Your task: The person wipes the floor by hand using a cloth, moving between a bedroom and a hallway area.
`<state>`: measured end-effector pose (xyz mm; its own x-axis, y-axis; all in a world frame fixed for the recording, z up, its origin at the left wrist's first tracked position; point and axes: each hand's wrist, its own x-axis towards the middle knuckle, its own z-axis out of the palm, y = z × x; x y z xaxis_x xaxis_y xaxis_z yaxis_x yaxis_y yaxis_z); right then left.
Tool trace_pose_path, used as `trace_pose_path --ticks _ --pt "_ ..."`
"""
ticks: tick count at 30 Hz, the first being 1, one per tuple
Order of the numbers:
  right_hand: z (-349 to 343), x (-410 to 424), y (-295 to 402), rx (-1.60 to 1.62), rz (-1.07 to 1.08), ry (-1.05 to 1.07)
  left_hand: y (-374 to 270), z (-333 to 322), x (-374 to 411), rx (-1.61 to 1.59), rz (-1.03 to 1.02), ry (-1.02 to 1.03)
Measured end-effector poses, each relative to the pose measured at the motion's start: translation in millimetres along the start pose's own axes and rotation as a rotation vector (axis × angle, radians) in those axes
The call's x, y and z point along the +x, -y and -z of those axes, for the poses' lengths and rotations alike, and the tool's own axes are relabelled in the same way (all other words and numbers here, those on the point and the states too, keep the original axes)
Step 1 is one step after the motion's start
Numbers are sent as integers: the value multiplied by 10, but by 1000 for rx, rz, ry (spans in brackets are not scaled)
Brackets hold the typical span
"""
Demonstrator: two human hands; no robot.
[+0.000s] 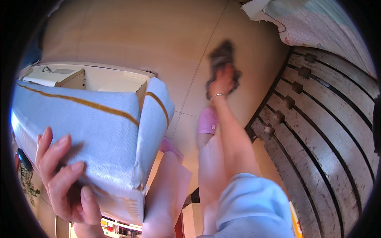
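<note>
My right hand (222,81) reaches down to the tiled floor (143,32) and grips a dark, crumpled cloth (221,55). Both hand and cloth are blurred. A thin bracelet (218,95) circles that wrist. On the left, my left hand (64,175) is raised with its fingers spread and nothing in them. It is in front of a piece of furniture draped in a light blue cover (98,128) with a gold stripe; whether the fingertips touch it I cannot tell. Behind the cover's far edge shows a cream-coloured compartment (119,78) with a box-like part.
To the right stands a rail of dark metal bars with knobs (289,102) against a worn, greyish panel (333,142). Patterned fabric (321,26) hangs at the top right. My feet wear pink slippers (207,121). Green plant leaves (27,184) show at the lower left.
</note>
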<state>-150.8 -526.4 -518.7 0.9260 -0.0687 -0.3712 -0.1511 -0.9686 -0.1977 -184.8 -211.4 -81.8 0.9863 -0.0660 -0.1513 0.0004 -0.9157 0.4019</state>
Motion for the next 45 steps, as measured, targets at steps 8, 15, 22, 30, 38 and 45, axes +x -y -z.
trace_pose_path --ticks 8,15,22,30,38,45 --pt "124 -1344 806 126 347 561 -94 -142 139 -43 -111 -152" --pt "451 -1897 992 594 29 266 -137 -207 135 -152 -142 -286" --pt "817 -3153 1126 944 -371 136 -62 -207 79 -151 -148 -351" --pt "1333 -3707 1004 1350 -752 114 -46 -264 109 -169 -177 -392" --pt "1469 -3483 215 1228 -537 126 -48 -280 82 -90 -157 -431" --pt "1333 -3102 -679 1192 -553 161 -811 -423 -145 -190 -230 -509"
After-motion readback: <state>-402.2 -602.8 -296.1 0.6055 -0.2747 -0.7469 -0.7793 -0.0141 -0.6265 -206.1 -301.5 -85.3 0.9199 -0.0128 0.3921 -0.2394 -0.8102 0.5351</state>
